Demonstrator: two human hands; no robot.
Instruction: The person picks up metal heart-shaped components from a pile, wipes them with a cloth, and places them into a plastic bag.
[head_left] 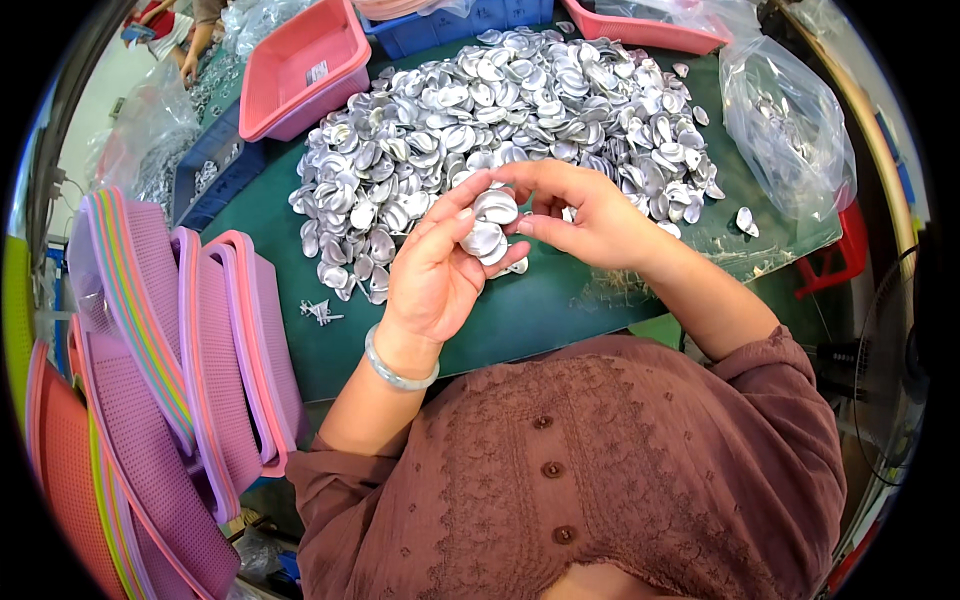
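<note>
A few silvery, petal-shaped metal pieces [487, 238] rest in my left hand [432, 275], whose palm is turned up with the fingers curled around them. My right hand [575, 215] meets it from the right, its index fingertip near the left fingertips and its thumb close to the pieces' edge. Whether the right fingers pinch a piece is hard to make out. Just beyond both hands spreads a large heap of the same curved metal pieces [450, 110] on a green table [430, 335].
A pink basket [300, 70] and a blue crate [470, 18] stand behind the heap. Stacked purple and pink baskets [225, 370] fill the left side. A clear plastic bag [785, 120] of pieces lies right. Another person's hand [189, 68] shows far left.
</note>
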